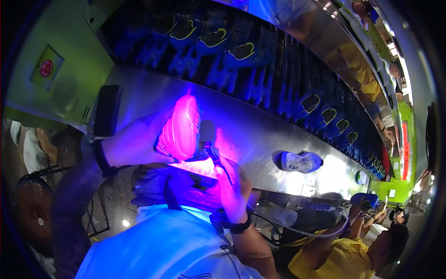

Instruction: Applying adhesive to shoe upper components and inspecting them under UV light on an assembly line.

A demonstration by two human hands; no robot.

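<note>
A shoe (181, 130) with its streaked surface lit bright pink stands tilted upright in front of me, above the metal ledge. My left hand (137, 137) grips it from its left side, and most of those fingers are hidden behind it or washed out by violet light. My right hand (232, 183) is closed around a slim dark stick-like tool (211, 151), whose tip points up beside the shoe's lower right edge. Glare hides whether the tool touches the shoe. A bright pink patch lies just below the shoe, near my lap.
Beyond the metal ledge (251, 125), a dark conveyor (278, 74) carries several shoes. Another pale shoe (302, 162) rests on the ledge to the right. A dark phone-like slab (107, 110) and a red button (46, 68) are at left. A person in yellow (334, 255) sits at right.
</note>
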